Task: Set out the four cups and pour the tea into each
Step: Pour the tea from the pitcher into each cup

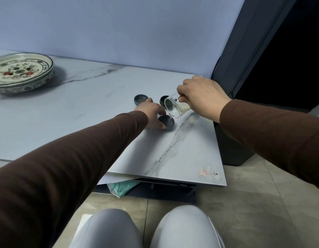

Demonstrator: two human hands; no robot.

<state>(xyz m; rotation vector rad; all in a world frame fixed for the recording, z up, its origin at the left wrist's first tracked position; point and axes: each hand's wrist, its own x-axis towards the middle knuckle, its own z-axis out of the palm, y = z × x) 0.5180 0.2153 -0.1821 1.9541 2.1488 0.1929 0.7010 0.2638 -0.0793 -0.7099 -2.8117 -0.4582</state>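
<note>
Tea, pale yellow, sits low in the glass pitcher (174, 106), which my right hand (201, 97) has pinched at its far edge and tipped steeply down to the left, so the mouth faces the camera and the spout hangs over the near cup (166, 122). I can make out a thin clear thread at the lip of the pitcher meeting that cup's rim, though the inside of the cup is too dark for me to say how full it is.

My left hand (151, 113) is curled loosely around the left side of this near cup, thumb and fingers touching its wall and steadying it on the marble tabletop (83, 108).

Two more dark cups stand behind. One (141, 99) is just beyond my left fingertips and shows a greenish sheen inside, which may be liquid, but I cannot be sure. The other (163, 100) is half hidden behind the pitcher's mouth, and its contents are out of my sight. Only these three cups are visible to me.

Far to the left, well apart from the cups, rests a painted ceramic tray (23, 72) with a flowered, perforated top.
</note>
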